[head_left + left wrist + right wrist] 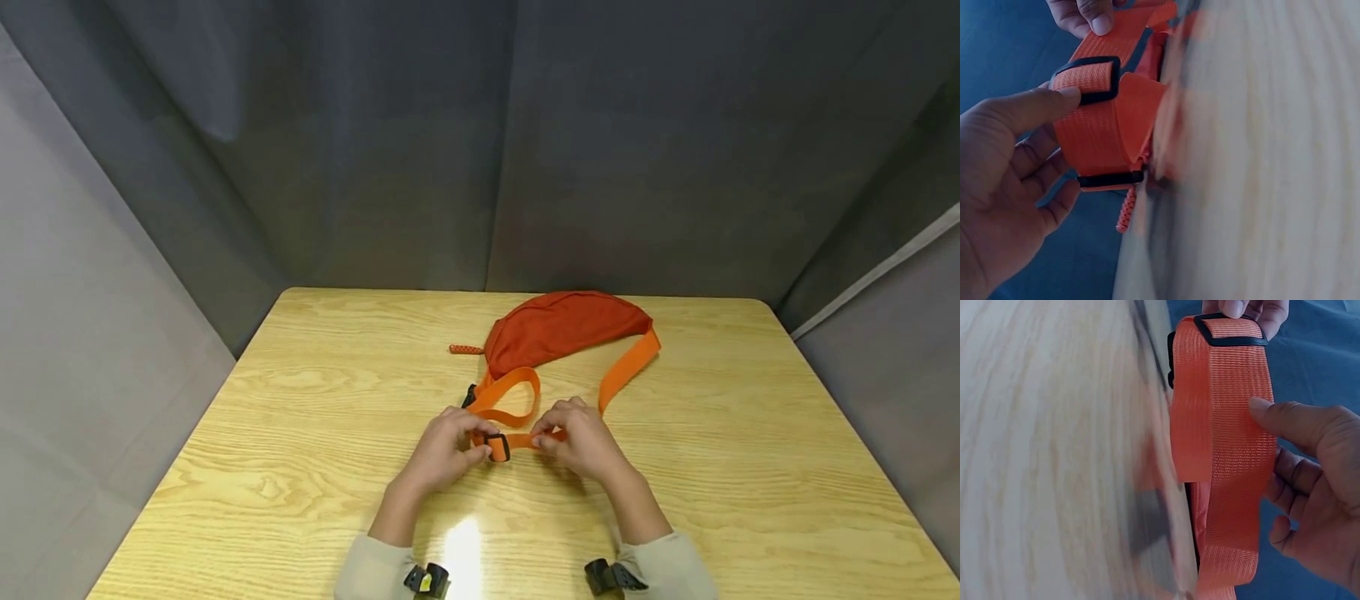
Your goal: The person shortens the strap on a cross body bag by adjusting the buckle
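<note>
A red waist bag (566,329) lies toward the back of the wooden table, with an orange strap (630,367) looping forward from both its ends. Near the front, my left hand (446,450) pinches the strap at a black slide adjuster (498,447), its thumb against the adjuster's edge in the left wrist view. To the right, my right hand (577,437) pinches the strap between thumb and fingers, as the right wrist view shows with the orange webbing (1238,444). A second black buckle piece (1110,179) sits on the strap below the left thumb.
A braided red zipper pull (467,349) sticks out left of the bag. The wooden table (300,450) extends around the bag, with a dark grey curtain (390,150) behind its far edge and light grey panels at both sides.
</note>
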`<state>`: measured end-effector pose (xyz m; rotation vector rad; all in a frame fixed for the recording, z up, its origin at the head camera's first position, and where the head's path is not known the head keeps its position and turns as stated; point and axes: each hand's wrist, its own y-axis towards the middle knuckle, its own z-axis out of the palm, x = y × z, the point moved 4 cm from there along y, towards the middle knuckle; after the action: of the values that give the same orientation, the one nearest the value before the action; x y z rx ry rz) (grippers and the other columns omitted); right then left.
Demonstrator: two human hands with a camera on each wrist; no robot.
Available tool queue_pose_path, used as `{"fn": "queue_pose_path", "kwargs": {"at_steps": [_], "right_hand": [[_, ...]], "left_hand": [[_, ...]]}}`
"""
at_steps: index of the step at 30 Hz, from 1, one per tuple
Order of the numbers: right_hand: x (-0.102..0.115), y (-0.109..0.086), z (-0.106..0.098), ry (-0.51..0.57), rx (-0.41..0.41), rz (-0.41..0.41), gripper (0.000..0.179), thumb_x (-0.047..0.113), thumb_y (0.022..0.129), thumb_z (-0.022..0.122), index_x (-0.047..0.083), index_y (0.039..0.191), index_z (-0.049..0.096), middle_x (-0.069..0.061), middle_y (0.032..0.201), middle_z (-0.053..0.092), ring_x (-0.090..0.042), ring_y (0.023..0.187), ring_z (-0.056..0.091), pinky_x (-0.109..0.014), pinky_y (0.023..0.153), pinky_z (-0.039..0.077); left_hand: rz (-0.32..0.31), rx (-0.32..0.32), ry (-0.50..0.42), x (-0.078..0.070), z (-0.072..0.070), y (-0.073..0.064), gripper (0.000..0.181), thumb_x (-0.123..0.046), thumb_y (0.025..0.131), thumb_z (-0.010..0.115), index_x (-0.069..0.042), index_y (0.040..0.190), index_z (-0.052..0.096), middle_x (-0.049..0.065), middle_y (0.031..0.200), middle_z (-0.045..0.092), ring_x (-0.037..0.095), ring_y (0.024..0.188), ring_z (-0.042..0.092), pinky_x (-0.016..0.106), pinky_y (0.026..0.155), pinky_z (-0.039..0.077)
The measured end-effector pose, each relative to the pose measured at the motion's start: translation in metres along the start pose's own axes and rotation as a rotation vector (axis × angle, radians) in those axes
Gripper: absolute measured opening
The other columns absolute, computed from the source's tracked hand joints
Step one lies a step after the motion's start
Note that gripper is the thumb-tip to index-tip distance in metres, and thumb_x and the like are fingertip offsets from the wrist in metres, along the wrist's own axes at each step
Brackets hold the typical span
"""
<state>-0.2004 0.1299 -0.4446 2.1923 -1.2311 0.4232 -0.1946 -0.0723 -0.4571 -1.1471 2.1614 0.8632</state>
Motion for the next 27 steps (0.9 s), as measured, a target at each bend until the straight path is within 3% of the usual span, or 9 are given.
{"fn": "queue_pose_path", "kwargs": {"at_steps": [9, 13, 16, 21, 24, 27], "right_hand": [[0.008, -0.005, -0.013, 0.086, -0.053, -0.046, 0.01, 0.011, 0.076, 0.077, 0.018, 0.078, 0.071, 0.015, 0.077, 0.064, -0.009, 0.077, 0.055, -0.04, 0.077, 0.039], [0.006, -0.006, -0.012, 0.14, -0.037, -0.031, 0.004, 0.014, 0.079, 0.075, 0.016, 0.081, 0.071, 0.015, 0.079, 0.064, -0.008, 0.076, 0.057, -0.038, 0.076, 0.039], [0.001, -0.006, -0.009, 0.257, -0.009, 0.002, 0.002, 0.013, 0.082, 0.072, 0.013, 0.082, 0.071, 0.011, 0.079, 0.065, -0.008, 0.07, 0.057, -0.033, 0.069, 0.045], [-0.002, -0.006, -0.011, 0.453, -0.003, 0.135, 0.005, 0.004, 0.083, 0.068, 0.009, 0.084, 0.069, 0.002, 0.075, 0.064, -0.011, 0.059, 0.05, -0.026, 0.051, 0.044], [0.009, -0.004, -0.017, 0.518, 0.003, 0.146, 0.003, -0.001, 0.085, 0.064, 0.001, 0.086, 0.066, -0.004, 0.075, 0.062, -0.011, 0.059, 0.047, -0.025, 0.051, 0.041], [0.02, -0.002, -0.022, 0.567, 0.024, 0.132, 0.003, -0.003, 0.086, 0.062, -0.005, 0.088, 0.064, -0.01, 0.076, 0.061, -0.011, 0.06, 0.047, -0.025, 0.051, 0.041]], "left_hand": [[0.072, -0.045, -0.101, -0.008, -0.008, 0.0, 0.022, -0.005, 0.076, 0.076, -0.014, 0.096, 0.071, -0.009, 0.093, 0.064, 0.01, 0.088, 0.053, 0.044, 0.078, 0.046], [0.058, -0.04, -0.138, -0.005, -0.008, -0.001, 0.024, -0.005, 0.076, 0.076, -0.016, 0.098, 0.071, -0.011, 0.093, 0.063, 0.016, 0.088, 0.054, 0.045, 0.076, 0.045], [0.045, -0.036, -0.152, -0.002, -0.005, -0.002, 0.034, -0.006, 0.071, 0.08, -0.017, 0.101, 0.069, -0.011, 0.093, 0.063, 0.022, 0.088, 0.054, 0.046, 0.074, 0.044], [0.067, -0.026, -0.051, -0.002, 0.004, 0.002, 0.057, -0.014, 0.059, 0.089, -0.016, 0.109, 0.061, -0.008, 0.102, 0.061, 0.018, 0.094, 0.052, 0.043, 0.084, 0.04], [0.078, -0.049, 0.054, -0.002, 0.008, 0.004, 0.061, -0.021, 0.058, 0.09, -0.016, 0.11, 0.058, -0.008, 0.104, 0.059, 0.016, 0.099, 0.05, 0.042, 0.089, 0.036], [0.093, -0.112, 0.092, -0.003, 0.009, 0.005, 0.057, -0.02, 0.058, 0.089, -0.016, 0.106, 0.058, -0.007, 0.101, 0.059, 0.017, 0.098, 0.05, 0.044, 0.089, 0.035]]}}
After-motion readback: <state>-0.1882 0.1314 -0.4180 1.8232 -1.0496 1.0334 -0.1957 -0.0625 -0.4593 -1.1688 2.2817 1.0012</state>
